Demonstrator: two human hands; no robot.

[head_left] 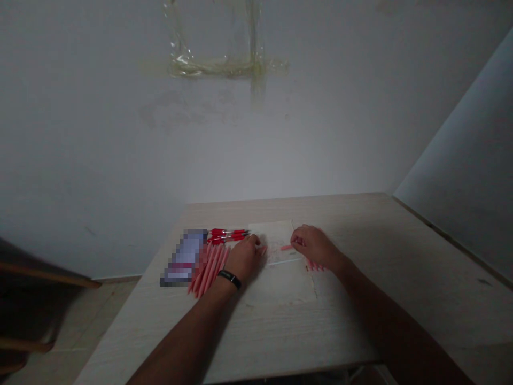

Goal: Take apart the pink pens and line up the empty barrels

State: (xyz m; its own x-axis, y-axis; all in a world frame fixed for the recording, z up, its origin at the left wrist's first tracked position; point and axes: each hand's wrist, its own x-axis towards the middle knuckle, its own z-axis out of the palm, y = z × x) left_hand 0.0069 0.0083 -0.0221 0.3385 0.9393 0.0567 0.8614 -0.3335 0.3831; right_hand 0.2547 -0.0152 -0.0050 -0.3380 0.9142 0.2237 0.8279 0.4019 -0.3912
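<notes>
My left hand (pixel 245 258), with a dark band on the wrist, has its fingers closed round a short pink piece (pixel 264 249) that shows at the fingertips. Facing it, my right hand (pixel 313 245) pinches a slim pink stick (pixel 286 247), whose free end points left. Between and below the hands a thin whitish rod (pixel 285 261) lies on a pale sheet (pixel 276 289). Several pink sticks (pixel 208 270), like pen barrels, lie side by side left of my left hand. More pink pieces (pixel 315 265) are partly hidden under my right hand.
Several red pens (pixel 227 236) lie behind the pink sticks. A phone-like flat device (pixel 184 258), blurred out, rests at the left of the wooden table (pixel 288 342). Behind stands a wall (pixel 320 133) with clear tape (pixel 216 68); wooden bars (pixel 48 270) show at the left.
</notes>
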